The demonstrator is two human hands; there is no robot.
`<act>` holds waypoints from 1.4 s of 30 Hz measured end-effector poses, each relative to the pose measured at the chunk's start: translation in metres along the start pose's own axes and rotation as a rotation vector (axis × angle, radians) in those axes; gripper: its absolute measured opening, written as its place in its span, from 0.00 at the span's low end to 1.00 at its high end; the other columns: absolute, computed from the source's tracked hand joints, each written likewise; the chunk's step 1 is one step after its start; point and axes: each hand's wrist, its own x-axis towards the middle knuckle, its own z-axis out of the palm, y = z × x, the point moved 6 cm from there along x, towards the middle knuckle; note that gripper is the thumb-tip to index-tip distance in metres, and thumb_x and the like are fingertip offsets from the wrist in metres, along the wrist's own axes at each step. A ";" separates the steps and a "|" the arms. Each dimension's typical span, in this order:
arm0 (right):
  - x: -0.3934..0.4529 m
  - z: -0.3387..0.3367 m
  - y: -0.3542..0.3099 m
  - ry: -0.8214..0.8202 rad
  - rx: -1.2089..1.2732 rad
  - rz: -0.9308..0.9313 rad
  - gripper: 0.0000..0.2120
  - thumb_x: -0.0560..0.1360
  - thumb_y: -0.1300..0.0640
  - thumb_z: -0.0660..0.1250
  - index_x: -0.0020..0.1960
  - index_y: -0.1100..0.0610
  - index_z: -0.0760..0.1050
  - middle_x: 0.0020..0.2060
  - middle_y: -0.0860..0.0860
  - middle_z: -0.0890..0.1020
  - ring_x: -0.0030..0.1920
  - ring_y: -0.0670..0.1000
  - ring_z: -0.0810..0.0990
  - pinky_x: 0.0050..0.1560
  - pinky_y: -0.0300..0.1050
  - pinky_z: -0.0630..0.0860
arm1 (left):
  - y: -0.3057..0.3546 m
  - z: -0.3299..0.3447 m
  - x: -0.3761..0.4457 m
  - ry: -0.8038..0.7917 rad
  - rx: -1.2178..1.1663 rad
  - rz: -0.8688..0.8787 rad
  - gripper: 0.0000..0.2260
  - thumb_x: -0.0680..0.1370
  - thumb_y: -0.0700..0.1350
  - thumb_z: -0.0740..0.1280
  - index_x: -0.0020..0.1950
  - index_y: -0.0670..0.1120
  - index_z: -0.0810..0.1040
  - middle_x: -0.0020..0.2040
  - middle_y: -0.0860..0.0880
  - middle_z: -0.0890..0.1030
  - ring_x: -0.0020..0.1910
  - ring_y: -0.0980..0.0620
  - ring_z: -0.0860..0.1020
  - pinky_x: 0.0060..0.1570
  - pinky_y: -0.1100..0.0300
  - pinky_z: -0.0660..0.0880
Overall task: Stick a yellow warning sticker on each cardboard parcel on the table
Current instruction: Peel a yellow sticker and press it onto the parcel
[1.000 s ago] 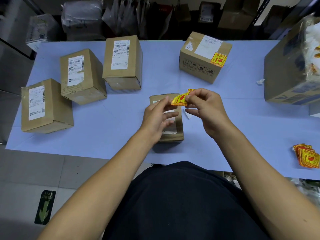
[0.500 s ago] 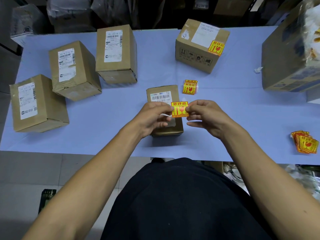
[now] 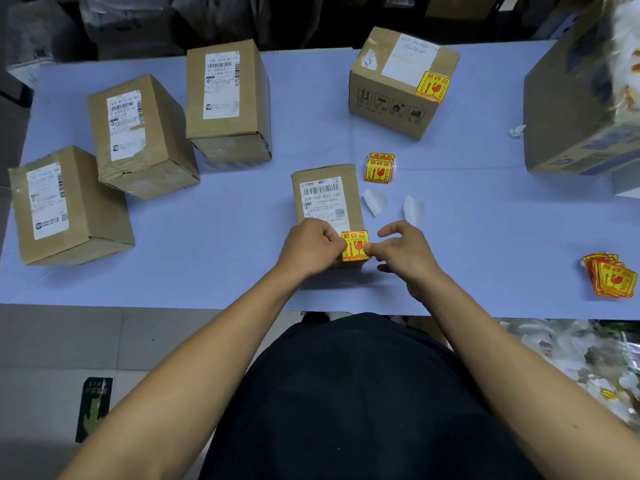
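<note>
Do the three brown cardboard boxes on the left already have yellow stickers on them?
No, the three brown cardboard boxes on the left show only white shipping labels, no yellow stickers.

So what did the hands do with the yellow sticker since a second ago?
Both hands brought the yellow sticker down from the air onto the near end of the small parcel. The left hand and right hand press its edges. The peeled backing now lies on the table, as does the small sticker pile. The other parcels stayed put.
</note>
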 end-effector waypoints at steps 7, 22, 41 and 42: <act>-0.001 0.001 -0.007 0.063 -0.189 -0.134 0.12 0.71 0.57 0.77 0.44 0.54 0.73 0.35 0.51 0.82 0.40 0.52 0.80 0.46 0.53 0.80 | 0.004 0.000 -0.003 0.046 0.052 0.028 0.06 0.73 0.43 0.69 0.35 0.47 0.79 0.34 0.52 0.80 0.43 0.47 0.81 0.44 0.49 0.81; 0.006 -0.001 -0.007 0.076 -0.394 -0.176 0.14 0.70 0.48 0.77 0.42 0.54 0.74 0.33 0.48 0.78 0.37 0.49 0.77 0.42 0.51 0.77 | -0.008 -0.001 0.006 0.154 0.306 0.054 0.08 0.72 0.51 0.69 0.38 0.48 0.74 0.40 0.51 0.82 0.40 0.48 0.79 0.32 0.59 0.72; 0.007 0.038 0.025 -0.141 -0.237 -0.238 0.23 0.74 0.36 0.68 0.65 0.41 0.71 0.56 0.34 0.80 0.56 0.33 0.78 0.60 0.42 0.75 | -0.050 -0.005 0.016 0.191 -0.028 0.121 0.39 0.79 0.56 0.66 0.81 0.56 0.43 0.81 0.50 0.57 0.79 0.49 0.57 0.72 0.47 0.63; 0.009 0.036 0.023 -0.148 -0.219 -0.230 0.29 0.74 0.36 0.68 0.71 0.45 0.68 0.63 0.40 0.79 0.62 0.39 0.77 0.66 0.46 0.73 | -0.052 -0.005 0.018 0.183 -0.095 0.087 0.40 0.79 0.57 0.67 0.81 0.56 0.43 0.80 0.50 0.60 0.77 0.48 0.62 0.71 0.48 0.65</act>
